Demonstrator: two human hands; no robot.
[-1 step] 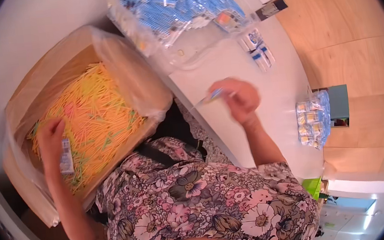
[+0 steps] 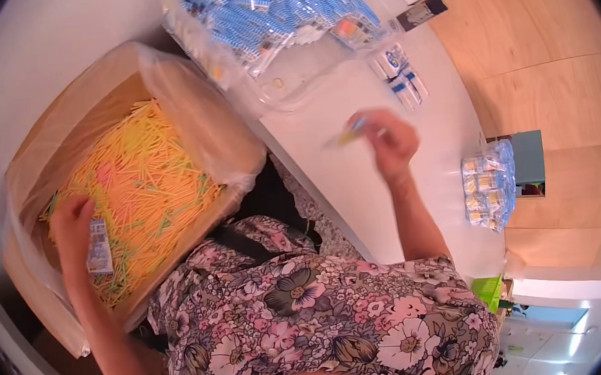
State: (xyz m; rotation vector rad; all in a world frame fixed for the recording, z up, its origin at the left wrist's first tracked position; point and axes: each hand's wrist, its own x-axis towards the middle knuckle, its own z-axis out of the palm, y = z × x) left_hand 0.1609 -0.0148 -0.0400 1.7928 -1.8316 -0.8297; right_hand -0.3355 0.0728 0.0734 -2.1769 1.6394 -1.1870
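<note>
My left hand [image 2: 73,222] is over the left part of a cardboard box [image 2: 54,304] lined with clear plastic film. Its fingers are curled closed, and whatever they may hold is hidden. Just beside that wrist is a clear packet with pale blue print [image 2: 98,247]; whether the hand touches it I cannot tell. Loose thin sticks [image 2: 157,167], mostly yellow with some green and pink, fill the box. Above the white table, my right hand [image 2: 393,143] pinches a small thin blue-and-yellow thing [image 2: 351,134], blurred by motion.
At the table's [image 2: 338,190] far end lies a clear bag of many blue-patterned packets [image 2: 280,5] in a clear plastic tray [image 2: 304,87]. Small white-and-blue packs [image 2: 403,79] lie beside it. A dark flat object [image 2: 423,13] and a bundle of filled packets [image 2: 489,184] line the right edge.
My right hand has moved right and slightly up with the small thing in it. My left hand has shifted slightly down and left within the box.
</note>
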